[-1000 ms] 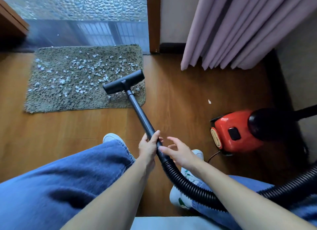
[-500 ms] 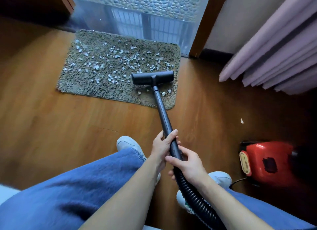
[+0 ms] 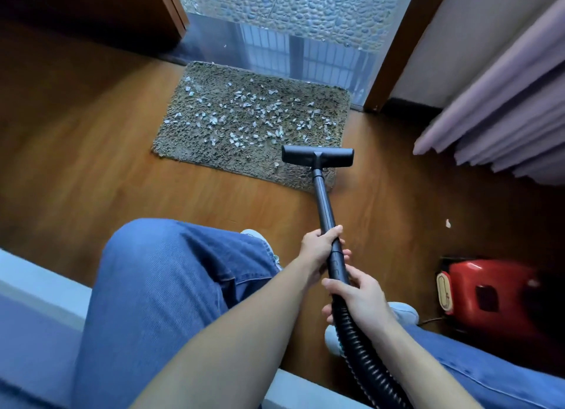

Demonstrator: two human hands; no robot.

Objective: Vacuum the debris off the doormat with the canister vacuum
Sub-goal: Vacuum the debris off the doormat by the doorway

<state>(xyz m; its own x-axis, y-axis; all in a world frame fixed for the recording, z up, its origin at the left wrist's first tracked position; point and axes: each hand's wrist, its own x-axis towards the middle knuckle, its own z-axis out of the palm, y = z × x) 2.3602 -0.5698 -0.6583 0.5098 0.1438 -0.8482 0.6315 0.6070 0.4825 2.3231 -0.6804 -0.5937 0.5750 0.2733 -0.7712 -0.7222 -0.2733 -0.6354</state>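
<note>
A shaggy olive doormat (image 3: 214,81) lies on the wooden floor before a glass door, strewn with small white scraps of debris (image 3: 241,118). The black floor nozzle (image 3: 318,156) rests on the mat's near right corner. Its black wand (image 3: 322,204) runs back to my hands. My left hand (image 3: 318,251) grips the wand's lower end. Just behind it, my right hand (image 3: 360,295) grips the cuff where the ribbed black hose (image 3: 367,366) begins. The red canister vacuum (image 3: 486,298) sits on the floor at the right.
My knees in blue jeans and white shoes (image 3: 403,314) frame the hose. Pale purple curtains (image 3: 504,127) hang at the right. A wooden door frame (image 3: 394,54) stands beside the mat. One white scrap (image 3: 448,223) lies on the bare floor. A pale seat edge (image 3: 39,286) is at lower left.
The nozzle has slid back toward the mat's near right corner, leaving that patch bare of scraps. My right hand closed on the hose cuff. The view swung left and the canister moved to the right edge.
</note>
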